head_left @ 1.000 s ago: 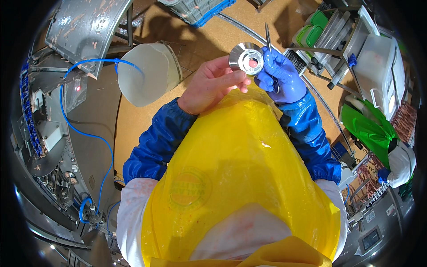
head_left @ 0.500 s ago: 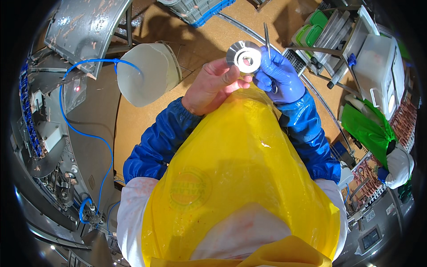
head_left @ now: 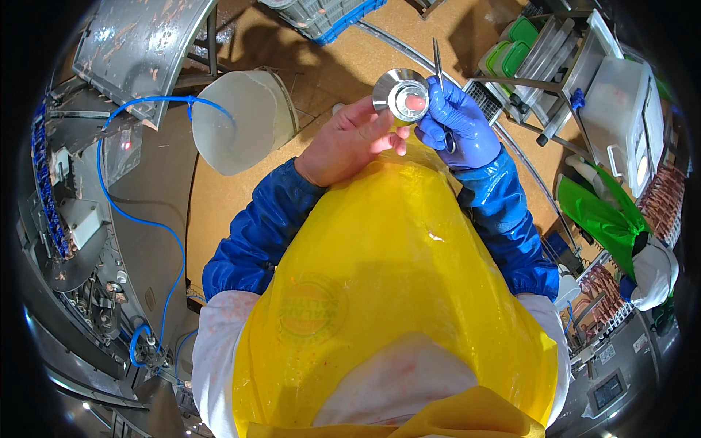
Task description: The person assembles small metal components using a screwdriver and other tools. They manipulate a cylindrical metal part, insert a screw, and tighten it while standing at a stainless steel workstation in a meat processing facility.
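My bare left hand (head_left: 347, 142) grips a shiny, round, flanged metal piece (head_left: 391, 80) with a hole through its middle, tilted toward me. A fingertip shows inside that hole. My right hand (head_left: 464, 125), in a blue glove, is closed around a pair of scissors (head_left: 437, 60). Their slim blades point up and away from me, and one finger loop shows below the glove. The gloved fingers are at the right edge of the metal piece; whether they press on it is hard to tell. Both hands are in front of my yellow apron (head_left: 401, 241).
A whitish bin (head_left: 241, 120) stands left of my hands, with a blue hose (head_left: 157, 223) running over it. Steel machinery (head_left: 142, 55) fills the left side. To the right are a rack with green and clear lids (head_left: 518, 47), a white tub (head_left: 621, 109) and a person in a green apron (head_left: 602, 219).
The metal piece has tipped slightly in my left hand, and a fingertip now fills its hole. My right hand with the scissors has hardly moved. The person at right has shifted a little.
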Demonstrator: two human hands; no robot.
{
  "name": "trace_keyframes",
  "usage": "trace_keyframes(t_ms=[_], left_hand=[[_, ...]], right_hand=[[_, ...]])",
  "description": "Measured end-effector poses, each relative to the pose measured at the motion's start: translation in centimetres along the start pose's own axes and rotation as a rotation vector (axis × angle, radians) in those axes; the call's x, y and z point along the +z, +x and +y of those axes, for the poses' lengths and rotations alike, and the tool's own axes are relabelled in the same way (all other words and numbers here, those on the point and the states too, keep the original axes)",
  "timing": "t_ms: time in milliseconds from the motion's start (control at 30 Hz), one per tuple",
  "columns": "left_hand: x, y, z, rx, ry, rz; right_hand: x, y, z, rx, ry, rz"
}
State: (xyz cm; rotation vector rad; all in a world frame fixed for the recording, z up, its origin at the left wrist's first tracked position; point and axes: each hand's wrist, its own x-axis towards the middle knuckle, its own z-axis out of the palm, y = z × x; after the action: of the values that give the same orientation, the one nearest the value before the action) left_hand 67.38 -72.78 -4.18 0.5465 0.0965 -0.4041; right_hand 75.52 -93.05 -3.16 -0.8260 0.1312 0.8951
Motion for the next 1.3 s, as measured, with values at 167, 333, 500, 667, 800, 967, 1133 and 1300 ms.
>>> trace_keyframes(t_ms=[167, 333, 500, 667, 800, 967, 1133, 1300], left_hand=[[-0.7, 0.0, 0.9, 0.011, 0.383, -0.025], [-0.6, 1.0, 1.1, -0.058, 0.471, 0.223], [-0.5, 0.9, 0.6, 0.126, 0.743, 0.234], [-2.5, 2.4, 1.0, 0.611, 1.514, -0.041], [-2.5, 2.4, 1.1, 0.656, 1.626, -0.027], [-0.4, 2.1, 0.9, 0.618, 1.373, 0.058], [1.4, 1.2, 2.0, 0.205, 0.977, 0.125], [1.5, 0.7, 2.5, 0.168, 1.003, 0.061]], right_hand=[[0.6, -0.6, -1.2, -0.061, -0.314, 0.070], [2.7, 0.0, -1.1, -0.901, -1.312, 0.082], [2.7, -0.5, 0.4, -0.692, -1.237, 0.242], [2.8, -0.8, -0.8, -0.027, -0.492, 0.238], [2.2, -0.5, 0.0, 0.105, -0.406, 0.268], [2.9, -0.8, -0.2, -0.097, -0.405, 0.251], [2.1, -0.5, 0.5, -0.334, -0.582, 0.335], [2.7, -1.1, 0.1, -0.379, -0.758, 0.377]])
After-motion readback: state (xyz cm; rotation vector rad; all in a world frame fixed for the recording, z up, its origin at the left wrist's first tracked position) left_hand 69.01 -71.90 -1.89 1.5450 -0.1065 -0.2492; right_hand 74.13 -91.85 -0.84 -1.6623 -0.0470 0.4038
